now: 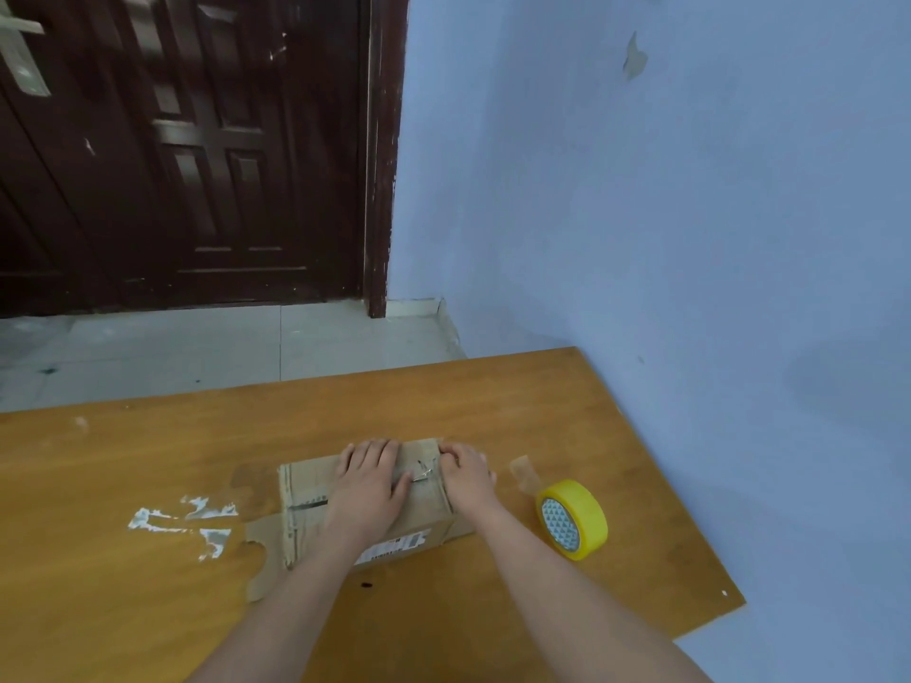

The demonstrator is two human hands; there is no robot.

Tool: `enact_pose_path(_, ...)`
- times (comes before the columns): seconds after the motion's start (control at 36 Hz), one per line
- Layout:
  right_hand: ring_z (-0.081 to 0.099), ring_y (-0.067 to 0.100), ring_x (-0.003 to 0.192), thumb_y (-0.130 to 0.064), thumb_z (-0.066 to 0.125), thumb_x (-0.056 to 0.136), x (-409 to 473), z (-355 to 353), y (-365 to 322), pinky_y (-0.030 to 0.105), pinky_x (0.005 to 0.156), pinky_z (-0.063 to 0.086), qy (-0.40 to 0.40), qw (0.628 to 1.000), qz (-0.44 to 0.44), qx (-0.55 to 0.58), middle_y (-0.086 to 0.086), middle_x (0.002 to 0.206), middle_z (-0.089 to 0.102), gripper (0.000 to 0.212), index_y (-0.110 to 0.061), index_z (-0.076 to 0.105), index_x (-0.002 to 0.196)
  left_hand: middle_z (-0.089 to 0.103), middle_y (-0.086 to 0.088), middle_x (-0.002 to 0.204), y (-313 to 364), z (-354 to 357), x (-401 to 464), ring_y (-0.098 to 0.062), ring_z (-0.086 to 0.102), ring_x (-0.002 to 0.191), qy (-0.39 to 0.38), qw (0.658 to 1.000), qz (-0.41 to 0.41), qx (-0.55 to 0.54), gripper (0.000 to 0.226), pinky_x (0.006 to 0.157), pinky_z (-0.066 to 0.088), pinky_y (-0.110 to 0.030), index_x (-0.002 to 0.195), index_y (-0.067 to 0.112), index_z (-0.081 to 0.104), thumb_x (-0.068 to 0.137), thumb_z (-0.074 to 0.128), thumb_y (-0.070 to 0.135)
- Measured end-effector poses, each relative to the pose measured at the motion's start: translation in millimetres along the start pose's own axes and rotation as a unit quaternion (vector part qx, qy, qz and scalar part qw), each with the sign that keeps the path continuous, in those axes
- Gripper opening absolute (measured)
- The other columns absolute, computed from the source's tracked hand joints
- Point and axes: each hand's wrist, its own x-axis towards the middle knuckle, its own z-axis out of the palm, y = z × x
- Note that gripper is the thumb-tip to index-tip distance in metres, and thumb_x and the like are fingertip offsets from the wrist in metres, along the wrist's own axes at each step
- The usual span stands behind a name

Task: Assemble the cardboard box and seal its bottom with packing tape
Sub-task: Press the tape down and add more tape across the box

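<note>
A small brown cardboard box [305, 490] lies on the wooden table [148, 460], with a white label on its near side and loose flaps sticking out at its left end. My left hand [367, 478] rests flat on the box's top face. My right hand [466, 473] presses on the right end of the top, fingers curled over the far edge. A strip of clear tape runs between the two hands. A yellow roll of packing tape [574, 517] stands on edge to the right of the box, a loose clear tail trailing from it.
White scraped patches [182, 522] mark the tabletop left of the box. The table's right edge runs along a blue wall [690, 214]. Beyond the far edge lie a tiled floor [222, 347] and a dark wooden door [197, 140].
</note>
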Motion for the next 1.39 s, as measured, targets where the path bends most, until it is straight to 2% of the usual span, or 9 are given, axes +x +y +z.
enact_pose_path(0.19, 0.034, 0.019, 0.126, -0.028, 0.029, 0.097, -5.7, -2.9, 11.3, 0.036, 0.092, 0.02, -0.012, 1.0, -0.022, -0.009, -0.004, 0.128, 0.053, 0.039, -0.029, 0.055, 0.126, 0.04, 0.005, 0.145, 1.2, -0.8, 0.9, -0.014, 0.029, 0.137, -0.002, 1.0, -0.007, 0.004, 0.055, 0.117, 0.006, -0.034, 0.143, 0.022, 0.033, 0.096, 0.028, 0.05)
enact_pose_path(0.31, 0.029, 0.02, 0.133, -0.029, 0.03, 0.096, -10.3, -6.4, 19.9, 0.041, 0.104, 0.019, -0.018, 0.999, -0.023, -0.025, -0.001, 0.136, 0.048, 0.04, -0.029, 0.059, 0.124, 0.04, 0.006, 0.144, 1.4, -1.5, 0.9, -0.013, 0.029, 0.136, -0.004, 1.0, -0.008, 0.011, 0.055, 0.116, 0.006, -0.034, 0.143, 0.022, 0.033, 0.096, 0.028, 0.051)
enact_pose_path(0.56, 0.037, 0.021, 0.121, -0.028, 0.031, 0.095, -21.8, -20.5, 31.2, 0.04, 0.096, 0.024, -0.039, 0.99, -0.087, -0.101, -0.001, 0.122, 0.056, 0.041, -0.023, 0.065, 0.119, 0.043, 0.004, 0.143, 1.5, -2.9, 1.4, -0.015, 0.033, 0.135, -0.004, 1.0, -0.013, 0.017, 0.054, 0.116, 0.008, -0.034, 0.142, 0.021, 0.037, 0.096, 0.032, 0.05)
enact_pose_path(0.64, 0.043, 0.022, 0.103, -0.027, 0.033, 0.093, -23.8, -21.5, 32.7, 0.039, 0.085, 0.028, -0.014, 0.989, -0.108, -0.105, -0.005, 0.09, 0.057, 0.038, -0.025, 0.07, 0.086, 0.043, 0.003, 0.143, 2.4, -3.2, 2.5, -0.016, 0.033, 0.135, -0.01, 1.0, -0.015, 0.017, 0.055, 0.116, 0.009, -0.035, 0.142, 0.02, 0.037, 0.096, 0.034, 0.05)
enact_pose_path(0.72, 0.039, 0.02, 0.083, -0.027, 0.036, 0.091, -25.9, -21.5, 33.6, 0.035, 0.071, 0.024, 0.019, 0.987, -0.122, -0.099, -0.01, 0.062, 0.038, 0.04, -0.026, 0.044, 0.052, 0.043, 0.003, 0.143, 5.4, -4.0, 2.2, -0.016, 0.033, 0.135, -0.011, 0.999, -0.021, 0.023, 0.055, 0.116, 0.008, -0.035, 0.142, 0.021, 0.037, 0.096, 0.034, 0.05)
enact_pose_path(0.83, 0.045, 0.022, 0.098, -0.026, 0.037, 0.093, -22.3, -19.6, 35.0, 0.037, 0.083, 0.032, -0.024, 0.991, -0.115, -0.063, -0.004, 0.086, 0.058, 0.036, -0.017, 0.07, 0.084, 0.044, 0.003, 0.142, 5.2, -5.0, -0.5, -0.016, 0.034, 0.134, -0.014, 0.999, -0.023, 0.033, 0.053, 0.116, 0.009, -0.034, 0.141, 0.02, 0.038, 0.096, 0.035, 0.049)
enact_pose_path(0.92, 0.043, 0.021, 0.115, -0.026, 0.036, 0.094, -19.1, -17.6, 36.2, 0.042, 0.098, 0.033, -0.056, 0.989, -0.117, -0.065, 0.001, 0.118, 0.059, 0.036, -0.017, 0.066, 0.113, 0.044, 0.003, 0.142, 6.4, -5.9, -2.2, -0.016, 0.034, 0.134, -0.016, 0.999, -0.024, 0.035, 0.053, 0.116, 0.008, -0.035, 0.141, 0.02, 0.039, 0.096, 0.036, 0.048)
enact_pose_path(1.28, 0.042, 0.018, 0.123, -0.022, 0.035, 0.096, 19.2, -16.7, 30.3, 0.04, 0.105, 0.032, -0.079, 0.985, -0.152, -0.028, 0.0, 0.127, 0.053, 0.032, -0.017, 0.059, 0.118, 0.053, 0.0, 0.133, 8.8, -11.6, -3.2, -0.022, 0.043, 0.126, -0.018, 0.999, -0.029, 0.033, 0.071, 0.114, 0.019, -0.038, 0.135, 0.016, 0.046, 0.088, 0.015, 0.059)
enact_pose_path(1.39, 0.048, 0.016, 0.113, -0.022, 0.04, 0.093, 28.3, -17.4, 34.0, 0.036, 0.097, 0.033, -0.049, 0.986, -0.159, -0.014, -0.004, 0.114, 0.058, 0.029, -0.019, 0.063, 0.111, 0.055, -0.002, 0.128, 12.4, -15.3, -2.5, -0.024, 0.046, 0.122, -0.021, 0.999, -0.029, 0.023, 0.068, 0.113, 0.023, -0.039, 0.133, 0.015, 0.048, 0.088, 0.019, 0.058)
